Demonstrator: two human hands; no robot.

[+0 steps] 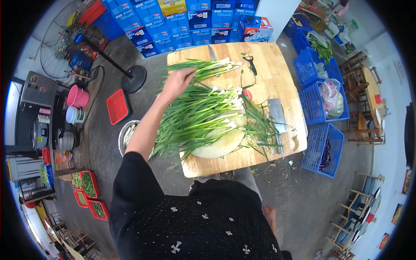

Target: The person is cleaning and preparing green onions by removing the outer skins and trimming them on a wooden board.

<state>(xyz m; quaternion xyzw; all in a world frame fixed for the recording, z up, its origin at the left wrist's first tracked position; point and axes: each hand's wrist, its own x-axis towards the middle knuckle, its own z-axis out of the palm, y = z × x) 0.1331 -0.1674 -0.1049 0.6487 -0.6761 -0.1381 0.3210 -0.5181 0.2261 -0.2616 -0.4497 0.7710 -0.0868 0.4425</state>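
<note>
My left hand (182, 81) reaches over the far left of the wooden table (269, 71), its fingers closed on the leaves of a small bunch of scallions (211, 66). Nearer me, a large heap of scallions (201, 117) lies partly across a round pale board (221, 144), white bulbs to the right. Loose green leaves (260, 130) are scattered beside it, next to a cleaver (277, 115). A black peeler (251, 65) and a knife blade (212, 53) lie farther back. Low at my right side, bare skin of my right hand or forearm (269, 216) shows; its fingers cannot be made out.
Blue cartons (178, 29) are stacked behind the table. Several blue crates (323, 149) stand to the right. A metal bowl (123, 138), a red basin (117, 106) and a fan's round base (134, 79) are on the left. Trimmings litter the floor near the table's right corner.
</note>
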